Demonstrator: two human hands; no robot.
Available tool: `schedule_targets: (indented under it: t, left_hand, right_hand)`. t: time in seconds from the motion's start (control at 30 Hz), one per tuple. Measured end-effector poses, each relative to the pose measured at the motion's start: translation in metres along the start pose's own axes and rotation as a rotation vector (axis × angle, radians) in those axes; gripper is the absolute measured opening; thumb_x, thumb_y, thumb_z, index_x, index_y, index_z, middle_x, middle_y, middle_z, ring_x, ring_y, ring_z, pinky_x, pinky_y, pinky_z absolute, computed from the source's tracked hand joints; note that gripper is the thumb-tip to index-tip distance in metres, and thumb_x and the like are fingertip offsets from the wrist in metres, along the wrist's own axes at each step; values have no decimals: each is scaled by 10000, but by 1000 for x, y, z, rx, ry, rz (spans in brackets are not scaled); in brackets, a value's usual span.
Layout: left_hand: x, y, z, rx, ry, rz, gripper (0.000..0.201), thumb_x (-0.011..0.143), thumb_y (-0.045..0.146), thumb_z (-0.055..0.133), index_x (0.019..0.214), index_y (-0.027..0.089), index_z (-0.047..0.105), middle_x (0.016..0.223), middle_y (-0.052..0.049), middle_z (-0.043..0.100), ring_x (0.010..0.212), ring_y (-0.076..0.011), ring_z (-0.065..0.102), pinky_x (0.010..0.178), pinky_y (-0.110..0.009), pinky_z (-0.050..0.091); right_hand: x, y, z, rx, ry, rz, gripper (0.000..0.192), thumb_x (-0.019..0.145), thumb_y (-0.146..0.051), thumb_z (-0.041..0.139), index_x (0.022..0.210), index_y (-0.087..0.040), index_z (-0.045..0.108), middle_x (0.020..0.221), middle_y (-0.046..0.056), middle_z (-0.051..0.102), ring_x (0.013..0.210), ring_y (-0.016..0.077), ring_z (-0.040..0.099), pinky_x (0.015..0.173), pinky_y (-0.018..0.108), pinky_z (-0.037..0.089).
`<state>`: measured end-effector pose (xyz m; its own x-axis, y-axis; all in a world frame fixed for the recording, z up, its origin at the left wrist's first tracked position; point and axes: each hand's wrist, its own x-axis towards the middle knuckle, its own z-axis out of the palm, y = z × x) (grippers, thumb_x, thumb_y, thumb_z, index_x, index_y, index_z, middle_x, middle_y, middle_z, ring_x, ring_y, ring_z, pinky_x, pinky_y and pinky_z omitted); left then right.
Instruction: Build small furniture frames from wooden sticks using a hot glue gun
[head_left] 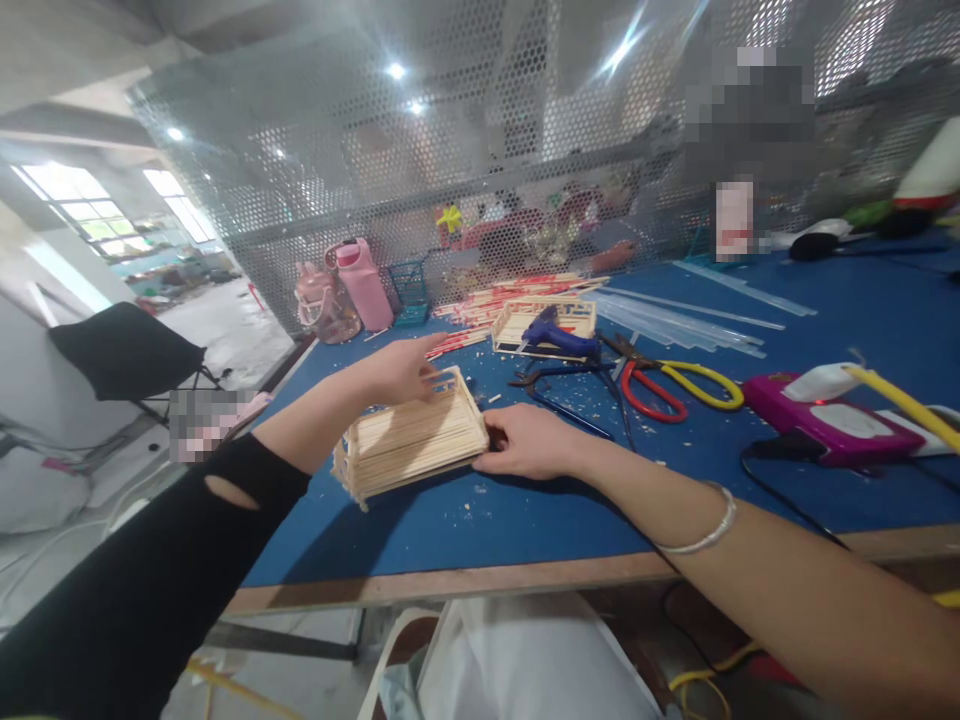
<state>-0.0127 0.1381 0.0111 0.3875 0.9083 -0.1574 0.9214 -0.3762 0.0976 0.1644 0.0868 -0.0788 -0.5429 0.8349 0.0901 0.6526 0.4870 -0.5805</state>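
A small bed-shaped model built of pale wooden sticks [420,440] sits tilted on the blue table near its front edge, with short posts and rails at its ends. My right hand [529,442] grips its right end, thumb and fingers closed around the corner. Over the model's far side reaches my left hand [397,370], its fingers stretched and apart close to the back rail. Whether those fingertips touch the rail is hard to see, and the left thumb is partly hidden.
Behind lie a second stick frame [510,325] carrying a blue glue gun [559,335], red-tipped sticks [517,292] and clear glue sticks [675,325]. Blue-handled pliers [562,380], red-and-yellow-handled cutters [660,385] and a magenta power strip [832,415] lie rightward. Pink bottles [364,285] stand back left.
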Motion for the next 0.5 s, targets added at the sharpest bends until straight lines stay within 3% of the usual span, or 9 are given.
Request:
schedule_targets:
  t: [0.1, 0.2, 0.23, 0.3, 0.37, 0.4, 0.5]
  left_hand:
    - [-6, -9, -8, 30, -97, -60, 941, 631, 274, 679, 1457, 157, 244, 1197, -123, 650, 1032, -241, 621, 834, -266, 435]
    - [-16, -23, -10, -11, -164, -90, 681, 642, 284, 652, 1298, 166, 512, 1060, -83, 712, 929, -230, 646, 788, -255, 442]
    - [-19, -29, -9, -51, -170, -91, 590, 643, 281, 643, 1220, 178, 583, 1012, -65, 725, 902, -224, 648, 771, -250, 443]
    - [-23, -39, -5, -152, -144, -84, 477, 640, 287, 635, 1108, 198, 657, 891, -28, 737, 843, -212, 646, 730, -243, 445]
    - [-22, -46, 0, -242, -99, -77, 437, 637, 308, 636, 1058, 204, 684, 733, 6, 709, 767, -198, 631, 682, -239, 443]
    - [-20, -47, 3, -274, -83, -78, 424, 635, 319, 639, 1040, 207, 693, 669, 18, 680, 731, -191, 620, 661, -238, 442]
    - [-14, -44, 6, -367, -97, -66, 437, 620, 337, 669, 1041, 224, 694, 654, 26, 653, 706, -177, 608, 636, -236, 441]
  right_hand:
    - [-1, 5, -6, 74, -63, -3, 202, 663, -348, 655, 766, -181, 609, 665, -19, 592, 575, 112, 476, 530, 226, 329]
    - [-2, 14, -30, 269, -226, 55, 268, 658, -321, 671, 870, -170, 607, 649, -38, 570, 560, 103, 479, 523, 218, 368]
    - [-1, 17, -40, 296, -200, 105, 270, 684, -308, 648, 911, -169, 604, 669, -31, 584, 572, 107, 500, 534, 221, 388]
    - [3, 25, -60, 188, 32, 234, 238, 741, -284, 588, 948, -167, 606, 765, 19, 633, 663, 137, 564, 598, 245, 431]
    - [10, 33, -73, -104, 289, 355, 244, 769, -280, 567, 975, -158, 614, 937, 99, 661, 846, 201, 605, 703, 294, 454]
    - [15, 38, -76, -256, 355, 406, 280, 776, -286, 571, 1018, -150, 610, 1039, 140, 647, 951, 241, 596, 758, 325, 454]
    - [30, 52, -73, -490, 346, 511, 402, 800, -276, 574, 1171, -122, 549, 1242, 212, 557, 1142, 317, 523, 843, 401, 442]
